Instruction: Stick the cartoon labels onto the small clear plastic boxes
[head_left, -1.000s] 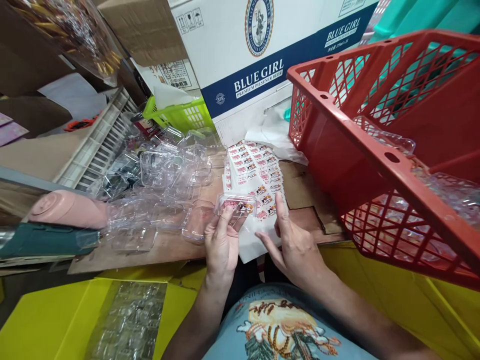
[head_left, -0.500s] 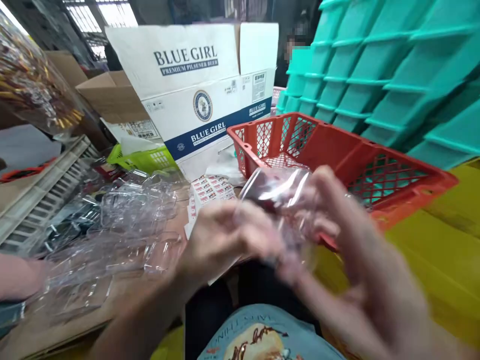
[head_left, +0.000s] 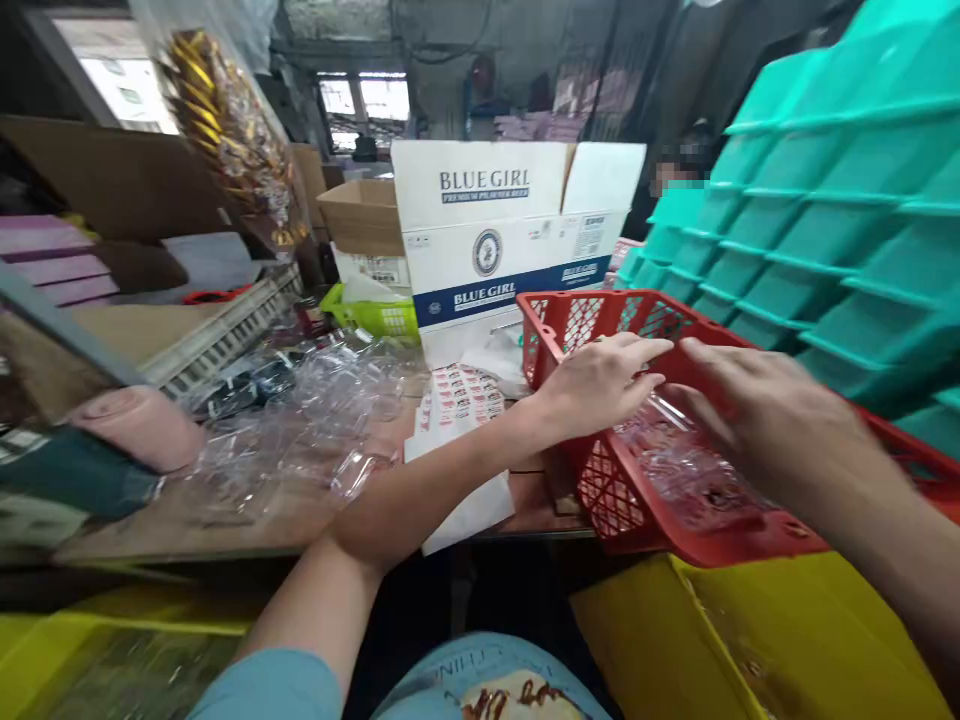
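Note:
My left hand (head_left: 600, 385) reaches over the near left rim of a red plastic basket (head_left: 622, 500), its fingers stretched out and apart. Across from it, my right hand (head_left: 772, 415) is over the basket's inside, with thumb and fingers spread and slightly blurred. Just below and between the hands is a clear plastic box (head_left: 670, 412) with a bright glint; whether the fingertips still touch it is unclear. More clear plastic packs (head_left: 712, 485) lie inside the basket. Left of the basket, sheets of printed stickers (head_left: 465, 395) rest on the table.
Clear plastic shells (head_left: 330, 400) are heaped on the table's left side. Behind stand a white beer carton (head_left: 517, 245) and a lime-green basket (head_left: 375, 312). Stacked turquoise bins (head_left: 847, 220) rise at right. A yellow box (head_left: 675, 640) sits below the red basket. A person is in the background.
Both hands have moved from in front of my body to the right, over the red basket. The clear plastic box they held is now down at the basket, and the fingers have spread.

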